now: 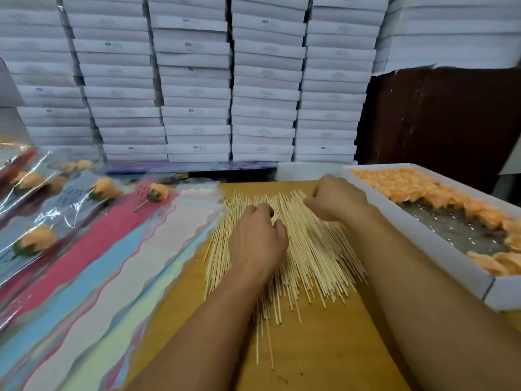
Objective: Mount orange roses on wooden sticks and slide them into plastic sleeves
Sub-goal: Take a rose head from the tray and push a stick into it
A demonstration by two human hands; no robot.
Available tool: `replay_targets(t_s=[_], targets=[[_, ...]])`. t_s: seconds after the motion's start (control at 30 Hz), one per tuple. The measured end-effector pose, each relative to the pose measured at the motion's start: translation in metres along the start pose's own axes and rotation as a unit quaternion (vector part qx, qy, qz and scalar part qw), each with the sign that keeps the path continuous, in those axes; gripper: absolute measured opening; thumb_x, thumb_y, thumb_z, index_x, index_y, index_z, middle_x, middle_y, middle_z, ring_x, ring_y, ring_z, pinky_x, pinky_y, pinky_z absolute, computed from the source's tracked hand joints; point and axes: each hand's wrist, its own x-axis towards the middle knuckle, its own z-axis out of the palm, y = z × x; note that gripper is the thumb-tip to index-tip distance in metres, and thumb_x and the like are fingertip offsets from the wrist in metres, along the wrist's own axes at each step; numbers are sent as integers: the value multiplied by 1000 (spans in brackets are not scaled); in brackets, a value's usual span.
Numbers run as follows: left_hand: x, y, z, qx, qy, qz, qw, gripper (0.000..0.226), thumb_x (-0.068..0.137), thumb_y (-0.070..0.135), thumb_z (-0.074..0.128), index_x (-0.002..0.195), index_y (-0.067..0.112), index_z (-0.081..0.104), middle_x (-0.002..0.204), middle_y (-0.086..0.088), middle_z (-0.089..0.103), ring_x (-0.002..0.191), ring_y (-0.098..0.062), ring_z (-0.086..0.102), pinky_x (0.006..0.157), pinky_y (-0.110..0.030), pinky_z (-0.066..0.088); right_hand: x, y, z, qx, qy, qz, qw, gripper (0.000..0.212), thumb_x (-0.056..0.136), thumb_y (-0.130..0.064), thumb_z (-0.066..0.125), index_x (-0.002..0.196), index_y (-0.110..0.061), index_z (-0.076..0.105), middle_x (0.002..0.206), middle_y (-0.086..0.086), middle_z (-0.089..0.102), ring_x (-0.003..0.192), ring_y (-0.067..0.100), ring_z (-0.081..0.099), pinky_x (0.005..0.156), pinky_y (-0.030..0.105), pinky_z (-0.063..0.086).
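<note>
Both forearms reach in from the lower edge, cut off by the frame; the left hand [258, 241] lies knuckles-up on the spread of wooden sticks [304, 249], its fingers curled down into them, so whether it pinches a stick cannot be told; the right hand [337, 197] sits at the far end of the same spread, fingers bent under and their tips hidden, and its hold cannot be told either. The sticks fan across the middle of the wooden worktop [324, 359]; part of the spread is covered by the hands and wrists; bare wood lies open toward the near edge.

To the right, a white tray [439, 249] of orange roses [394, 184] runs off the frame's right edge; the roses crowd its far end and right side, with a shiny lining showing between them. To the left, overlapping plastic sleeves [118, 266] in red, blue, white and pale yellow touch the sticks' left margin and run off the bottom left; farther left lie sleeved roses [36, 239], blurred under glare, and one rose on a stick [158, 193] rests on top of a sleeve. Stacked white boxes [197, 80] wall off the back.
</note>
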Motion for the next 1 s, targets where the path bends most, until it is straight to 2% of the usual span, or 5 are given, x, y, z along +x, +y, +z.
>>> replay_targets(t_s=[0.1, 0.2, 0.4, 0.7, 1.0], targets=[[0, -1, 0, 1, -8, -3, 1000, 25, 95, 33, 54, 115, 19, 61, 113, 0, 61, 92, -22, 61, 77, -39, 54, 24, 22, -25, -9, 57, 22, 998, 16, 91, -30, 56, 92, -15, 61, 84, 2, 58, 84, 29, 57, 63, 31, 37], [1, -2, 0, 3, -15, -8, 1000, 25, 96, 32, 54, 116, 18, 61, 114, -1, 60, 92, -22, 60, 77, -38, 53, 45, 63, -37, -22, 88, 59, 994, 22, 93, -20, 56, 110, -9, 66, 107, 14, 65, 97, 35, 59, 71, 36, 44], [1, -3, 2, 6, -21, -11, 1000, 26, 96, 32, 55, 118, 20, 61, 117, 0, 60, 93, -21, 61, 77, -35, 51, 71, 137, -23, -48, -63, 97, 992, 45, 104, -24, 49, 148, -26, 48, 150, 14, 48, 137, 37, 41, 112, 48, 40], [1, -3, 5, 11, -32, -9, 999, 26, 96, 30, 58, 120, 21, 60, 118, 1, 58, 93, -21, 61, 77, -36, 52, 84, 158, -11, -62, -59, 79, 993, 45, 98, -26, 61, 142, -23, 57, 145, 11, 54, 133, 33, 47, 108, 43, 44], [1, -4, 6, 8, -29, -9, 1000, 23, 96, 30, 58, 117, 21, 61, 115, 2, 58, 91, -20, 61, 79, -39, 54, 90, 163, -15, -28, 44, 99, 994, 13, 92, -15, 69, 100, -14, 80, 100, 10, 73, 87, 27, 64, 75, 36, 54]])
